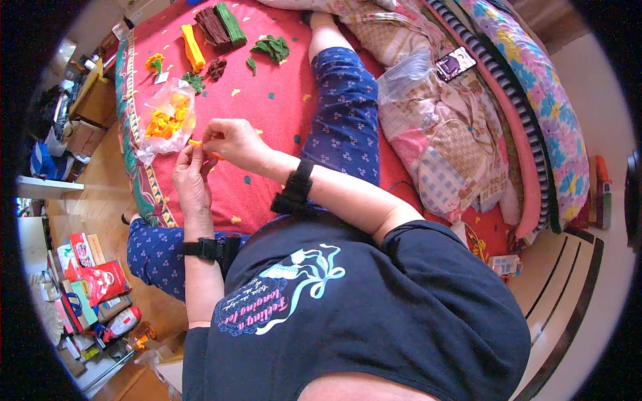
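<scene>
black T-shirt (408, 307) | pale-blue bow print (317, 289) | navy flowered trousers (341, 113) | black wrist straps (293, 190)

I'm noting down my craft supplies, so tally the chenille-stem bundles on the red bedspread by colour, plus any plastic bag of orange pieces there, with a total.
Yellow chenille-stem bundle: 1
Brown chenille-stem bundle: 1
Green chenille-stem bundle: 1
Plastic bag of orange pieces: 1
Total: 4
</scene>
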{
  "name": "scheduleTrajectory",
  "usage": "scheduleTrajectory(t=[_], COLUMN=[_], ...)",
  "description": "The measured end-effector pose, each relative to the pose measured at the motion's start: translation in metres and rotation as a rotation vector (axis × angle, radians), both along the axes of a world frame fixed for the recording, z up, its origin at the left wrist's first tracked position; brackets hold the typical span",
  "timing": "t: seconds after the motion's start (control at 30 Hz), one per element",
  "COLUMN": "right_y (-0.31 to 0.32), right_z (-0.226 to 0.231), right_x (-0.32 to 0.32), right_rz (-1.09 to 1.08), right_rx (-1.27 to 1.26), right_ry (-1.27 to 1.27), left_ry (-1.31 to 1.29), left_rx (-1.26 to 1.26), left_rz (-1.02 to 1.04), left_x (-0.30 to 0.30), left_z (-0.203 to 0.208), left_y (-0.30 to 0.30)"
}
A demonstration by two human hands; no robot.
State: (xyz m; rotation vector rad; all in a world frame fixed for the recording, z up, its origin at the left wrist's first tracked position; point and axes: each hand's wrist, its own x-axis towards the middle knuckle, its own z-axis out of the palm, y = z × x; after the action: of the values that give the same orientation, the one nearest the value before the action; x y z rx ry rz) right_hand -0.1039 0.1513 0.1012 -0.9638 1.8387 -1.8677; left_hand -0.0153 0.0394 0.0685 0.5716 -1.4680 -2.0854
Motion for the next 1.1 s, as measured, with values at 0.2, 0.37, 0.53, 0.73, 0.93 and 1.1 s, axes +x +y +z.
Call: scheduleTrajectory(t=[0.2,0.37,0.53,0.73,0.93,1.1], right_y=[-0.004,-0.001,-0.003,0.001,0.000,0.003], right_z=[-0.011,-0.017,-0.021,-0.018,-0.019,-0.017], right_x=[0.003,0.001,0.003,0.003,0.005,0.004], right_rz=[-0.080,-0.092,-0.138,-0.150,-0.152,-0.171], right_rx=[0.024,-0.034,0.042,0.048,0.072,0.048], right_ry=[0.369,0.372,0.485,0.474,0.522,0.395], left_ry=[0.035,0.032,0.011,0.002,0.021,0.023], left_rx=[0.031,0.056,0.052,0.057,0.092,0.125], left_rz=[-0.004,-0.002,-0.014,-0.016,-0.087,-0.070], left_x=[0.002,0.001,0.003,0.005,0.007,0.006], left_z=[-0.007,-0.004,-0.003,-0.008,-0.007,-0.005], left_y=[-0.006,-0.003,-0.003,-0.007,-0.006,-0.004])
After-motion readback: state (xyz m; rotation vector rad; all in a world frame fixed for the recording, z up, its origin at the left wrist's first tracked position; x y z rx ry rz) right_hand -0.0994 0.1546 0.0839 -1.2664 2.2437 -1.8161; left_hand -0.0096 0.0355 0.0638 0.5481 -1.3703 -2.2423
